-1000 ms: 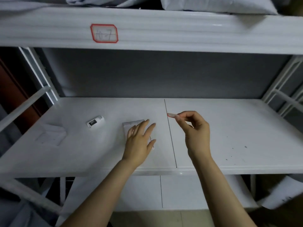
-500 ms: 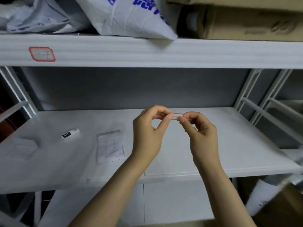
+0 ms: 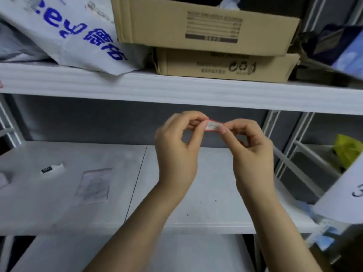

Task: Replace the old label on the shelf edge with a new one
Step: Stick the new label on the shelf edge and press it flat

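While the camera has tilted higher than half a second ago, bringing two stacked cardboard boxes (image 3: pixel 214 42) fully into sight, both hands stay pinched on the red-bordered label (image 3: pixel 213 126) — the left hand (image 3: pixel 177 152) grips its left end, the right hand (image 3: pixel 250 152) its right, thumb and forefinger closed. The label hangs in the air just below the upper shelf edge (image 3: pixel 176 91), not touching it. A white printed mailer bag (image 3: pixel 74 34) lies beside the boxes. On the lower shelf (image 3: pixel 206 209), well left of the hands, lie a label sheet (image 3: pixel 94 186) and a small white device (image 3: pixel 52 168) — now blurred.
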